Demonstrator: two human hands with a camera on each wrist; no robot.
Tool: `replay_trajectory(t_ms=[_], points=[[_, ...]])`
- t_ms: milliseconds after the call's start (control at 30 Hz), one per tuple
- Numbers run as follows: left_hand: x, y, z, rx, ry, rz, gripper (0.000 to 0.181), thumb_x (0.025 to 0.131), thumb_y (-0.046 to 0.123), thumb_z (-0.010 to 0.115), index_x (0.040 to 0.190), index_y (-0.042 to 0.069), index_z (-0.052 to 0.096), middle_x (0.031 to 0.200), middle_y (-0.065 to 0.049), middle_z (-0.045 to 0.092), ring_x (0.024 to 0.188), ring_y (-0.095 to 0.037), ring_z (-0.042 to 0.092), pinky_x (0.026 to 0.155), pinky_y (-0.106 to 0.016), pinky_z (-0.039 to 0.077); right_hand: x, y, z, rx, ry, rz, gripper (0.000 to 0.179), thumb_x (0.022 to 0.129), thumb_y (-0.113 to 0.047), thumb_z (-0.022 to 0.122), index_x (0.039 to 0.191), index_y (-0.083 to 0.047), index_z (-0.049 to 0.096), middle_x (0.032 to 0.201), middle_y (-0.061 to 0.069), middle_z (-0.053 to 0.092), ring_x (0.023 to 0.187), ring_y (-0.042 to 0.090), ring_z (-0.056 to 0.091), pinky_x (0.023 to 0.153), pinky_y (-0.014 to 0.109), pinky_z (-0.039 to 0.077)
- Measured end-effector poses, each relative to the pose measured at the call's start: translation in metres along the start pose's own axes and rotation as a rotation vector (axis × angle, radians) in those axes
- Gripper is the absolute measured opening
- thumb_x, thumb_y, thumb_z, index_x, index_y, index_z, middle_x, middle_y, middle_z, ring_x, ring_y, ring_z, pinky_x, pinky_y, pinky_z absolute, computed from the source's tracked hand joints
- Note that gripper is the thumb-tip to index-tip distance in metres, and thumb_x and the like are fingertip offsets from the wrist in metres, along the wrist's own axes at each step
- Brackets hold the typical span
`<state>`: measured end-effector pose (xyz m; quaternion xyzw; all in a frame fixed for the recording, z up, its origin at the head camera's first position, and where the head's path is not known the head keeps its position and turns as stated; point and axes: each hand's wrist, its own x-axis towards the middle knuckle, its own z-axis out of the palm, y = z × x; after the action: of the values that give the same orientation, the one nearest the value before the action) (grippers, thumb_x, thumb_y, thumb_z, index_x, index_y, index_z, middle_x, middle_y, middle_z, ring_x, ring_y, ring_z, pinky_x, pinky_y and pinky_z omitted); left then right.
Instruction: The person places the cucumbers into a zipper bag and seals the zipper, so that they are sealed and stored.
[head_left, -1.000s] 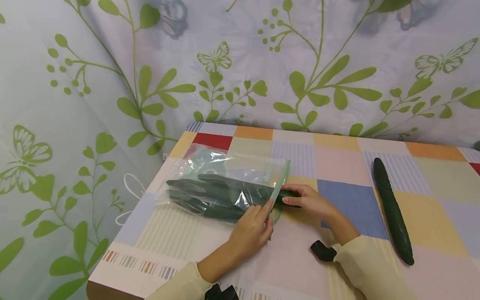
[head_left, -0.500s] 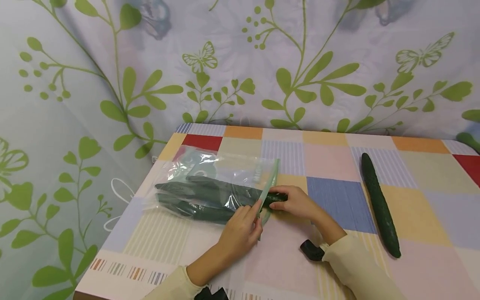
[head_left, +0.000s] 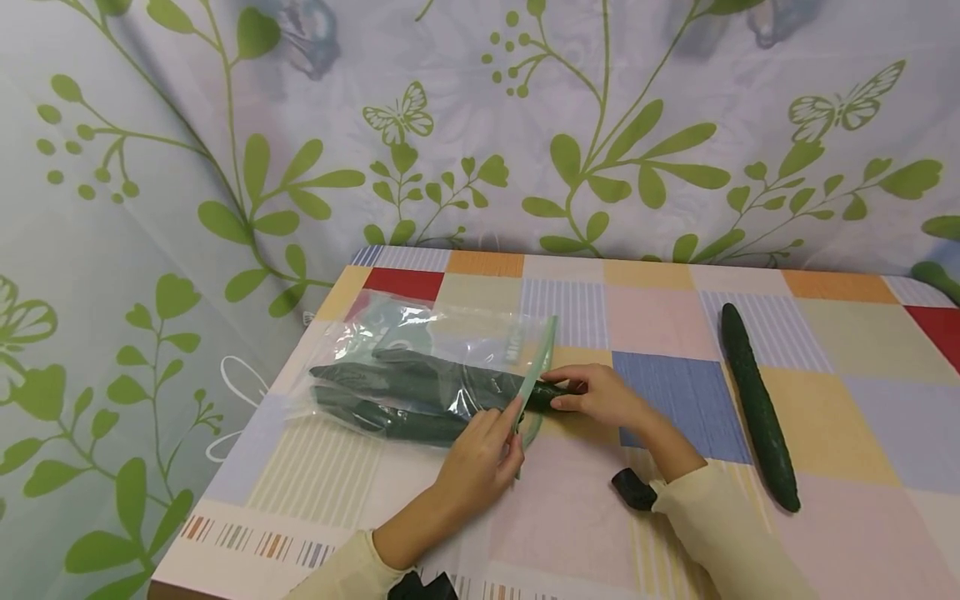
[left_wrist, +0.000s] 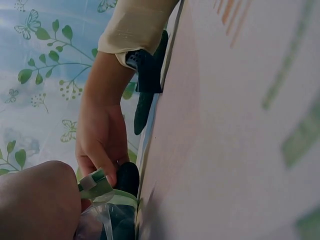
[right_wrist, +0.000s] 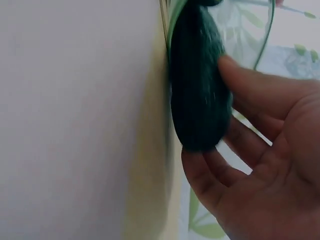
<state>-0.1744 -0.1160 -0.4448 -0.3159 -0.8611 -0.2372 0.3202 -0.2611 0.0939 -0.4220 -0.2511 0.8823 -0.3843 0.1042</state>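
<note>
A clear zip bag (head_left: 480, 333) with a green-edged mouth lies on the table, its opening facing right. Inside it are several dark green cucumbers (head_left: 420, 425). One cucumber (head_left: 549, 397) pokes its end out through the mouth. My left hand (head_left: 483, 462) pinches the near side of the bag's mouth between thumb and fingers. At the protruding end, my right hand (head_left: 600, 400) holds the cucumber; in the right wrist view its thumb presses the side of the cucumber (right_wrist: 200, 80) while fingers curl by the tip. Another cucumber (head_left: 759, 408) lies alone to the right.
A patchwork-print cloth covers the table (head_left: 862, 433), whose left edge runs beside the bag. Behind stands a leaf-and-butterfly curtain (head_left: 450, 125). A black wrist device (head_left: 633, 490) sits at the right sleeve, another (head_left: 422, 586) at the left.
The head view has shifted, so everything sits further left than a second ago. My right hand has slid slightly right along the cucumber's end. My left hand keeps its hold on the bag.
</note>
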Motion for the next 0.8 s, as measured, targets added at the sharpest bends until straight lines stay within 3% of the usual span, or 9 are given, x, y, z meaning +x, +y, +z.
replay_trajectory(t_ms=[333,567,800], points=[[0.001,0.001,-0.002,-0.006,-0.022,-0.022,0.046,0.076,0.006,0.057,0.121,-0.004,0.054,0.073,0.001,0.050,0.067,-0.013,0.043,0.060,-0.021,0.038,-0.009,0.009,-0.027,0.039,-0.132,-0.006,0.042,0.081,-0.017,0.065,0.118,0.003,0.057,0.092,0.010,0.065,0.079,0.015,0.059,0.066,0.027,0.047],[0.001,0.002,-0.002,-0.016,-0.031,-0.034,0.047,0.076,0.006,0.057,0.122,-0.004,0.053,0.073,0.001,0.050,0.068,-0.012,0.044,0.061,-0.021,0.038,-0.013,0.012,-0.035,-0.020,-0.216,0.028,0.028,0.079,-0.014,0.067,0.103,0.001,0.064,0.083,0.005,0.065,0.076,0.011,0.058,0.069,0.027,0.046],[0.002,0.002,-0.001,-0.019,-0.029,-0.026,0.047,0.076,0.006,0.057,0.121,-0.005,0.054,0.073,0.000,0.050,0.068,-0.013,0.044,0.061,-0.021,0.038,-0.012,0.013,-0.031,-0.051,-0.204,0.025,0.017,0.079,-0.012,0.065,0.093,-0.002,0.066,0.082,0.002,0.066,0.075,0.008,0.056,0.068,0.026,0.045]])
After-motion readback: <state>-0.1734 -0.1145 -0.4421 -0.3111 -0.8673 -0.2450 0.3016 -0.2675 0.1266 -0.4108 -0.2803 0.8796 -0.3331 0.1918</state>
